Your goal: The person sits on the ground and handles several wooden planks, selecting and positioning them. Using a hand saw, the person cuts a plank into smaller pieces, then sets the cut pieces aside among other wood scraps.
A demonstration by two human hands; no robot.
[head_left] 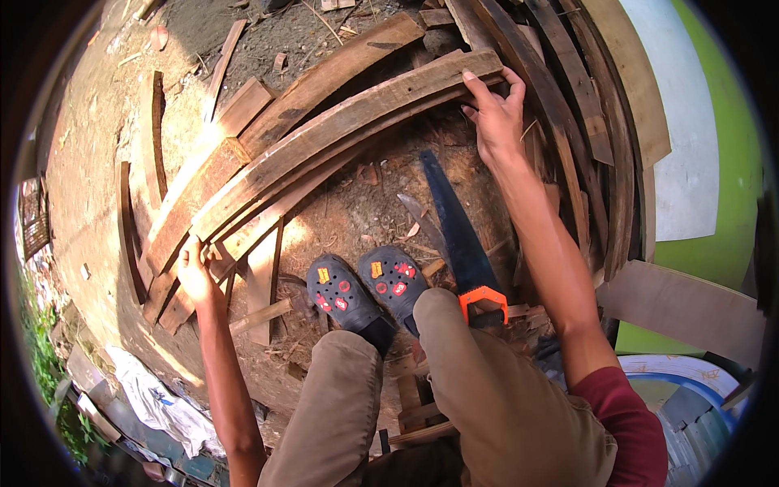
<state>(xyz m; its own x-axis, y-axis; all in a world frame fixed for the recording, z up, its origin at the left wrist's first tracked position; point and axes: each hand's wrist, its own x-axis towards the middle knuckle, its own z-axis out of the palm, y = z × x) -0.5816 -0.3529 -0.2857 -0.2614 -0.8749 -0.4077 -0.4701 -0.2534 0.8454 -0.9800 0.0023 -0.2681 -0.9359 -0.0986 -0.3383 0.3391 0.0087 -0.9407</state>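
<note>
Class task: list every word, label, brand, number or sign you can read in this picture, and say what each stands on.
No text here is clear enough to quote.
Orange and red charms on the dark clogs: marks too small to read.
White sheet, lower left: blue marks, too blurred.
Wooden beam: no lettering seen.
Saw: no readable lettering.

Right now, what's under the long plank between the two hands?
Wooden boards show along the near edge of the long plank, some protruding near the left hand. How far they run underneath, and the ground directly below, is covered.
</note>
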